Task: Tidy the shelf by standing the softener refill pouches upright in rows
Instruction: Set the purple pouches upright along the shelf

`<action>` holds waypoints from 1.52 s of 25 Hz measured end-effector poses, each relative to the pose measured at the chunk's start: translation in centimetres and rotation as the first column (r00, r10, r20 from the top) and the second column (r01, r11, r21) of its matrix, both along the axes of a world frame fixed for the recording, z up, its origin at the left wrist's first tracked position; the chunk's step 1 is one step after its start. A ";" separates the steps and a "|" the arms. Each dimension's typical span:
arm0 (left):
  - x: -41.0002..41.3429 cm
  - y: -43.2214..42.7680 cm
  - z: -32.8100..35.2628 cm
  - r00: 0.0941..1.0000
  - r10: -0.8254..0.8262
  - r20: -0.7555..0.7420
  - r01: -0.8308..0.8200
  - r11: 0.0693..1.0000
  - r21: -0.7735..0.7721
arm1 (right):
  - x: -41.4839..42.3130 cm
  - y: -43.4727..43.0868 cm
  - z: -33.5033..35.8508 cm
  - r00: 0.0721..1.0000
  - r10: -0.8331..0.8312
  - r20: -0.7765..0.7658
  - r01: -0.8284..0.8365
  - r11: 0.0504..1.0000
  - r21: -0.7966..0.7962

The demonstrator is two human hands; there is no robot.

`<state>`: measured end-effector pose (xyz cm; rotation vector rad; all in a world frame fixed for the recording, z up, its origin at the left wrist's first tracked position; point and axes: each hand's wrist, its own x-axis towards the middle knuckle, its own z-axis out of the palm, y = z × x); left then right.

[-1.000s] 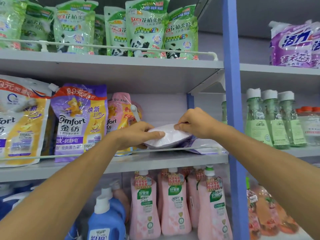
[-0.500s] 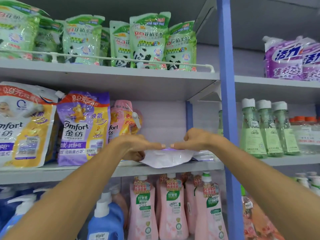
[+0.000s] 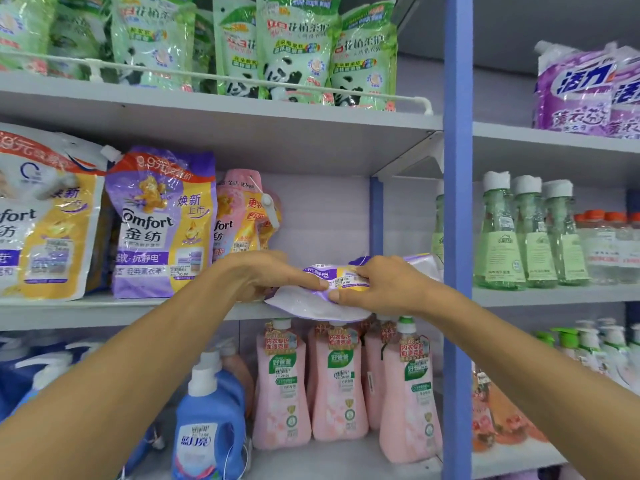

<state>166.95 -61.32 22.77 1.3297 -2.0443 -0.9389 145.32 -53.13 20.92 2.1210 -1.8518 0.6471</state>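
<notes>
— Where is this?
— The middle tier of a grey metal store shelf (image 3: 104, 310).
— And the grip?
— The left hand (image 3: 273, 275) and right hand (image 3: 384, 289) each pinch a purple, white and yellow plastic refill pouch (image 3: 304, 304). It lies tipped over, its white base overhanging the shelf's front edge.
— Anything hidden?
— The hands cover its top end. A purple Comfort pouch (image 3: 161, 223) stands upright to the left.

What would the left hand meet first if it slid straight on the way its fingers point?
The left hand points rightward along the purple pouch, so it would likely meet the right hand first; the gap between them looks tiny, though depth is unclear.
</notes>
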 end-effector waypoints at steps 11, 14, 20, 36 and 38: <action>1.1 -2.2 0.3 0.998 0.019 0.055 -0.023 0.998 0.064 | 0.5 0.0 2.6 0.935 -0.214 0.284 0.231 0.973 -0.028; 0.7 -1.0 -0.5 0.995 0.059 0.077 -0.050 0.992 -0.113 | 1.1 -0.5 2.4 0.900 -0.185 0.394 0.190 0.981 0.028; -0.3 0.9 -1.7 0.987 -0.069 -0.144 0.014 0.936 -0.353 | 2.6 -0.4 -0.4 0.623 0.162 0.765 0.026 0.973 -0.228; -1.8 1.1 -0.5 0.927 -0.286 -0.245 -0.159 0.292 -0.943 | 1.7 -2.1 1.2 0.216 0.662 0.718 -0.333 0.741 -0.583; -1.6 -0.1 -0.5 0.941 -0.277 -0.196 -0.128 0.246 -0.961 | 1.0 -3.3 0.7 0.153 0.592 0.792 -0.352 0.781 -0.516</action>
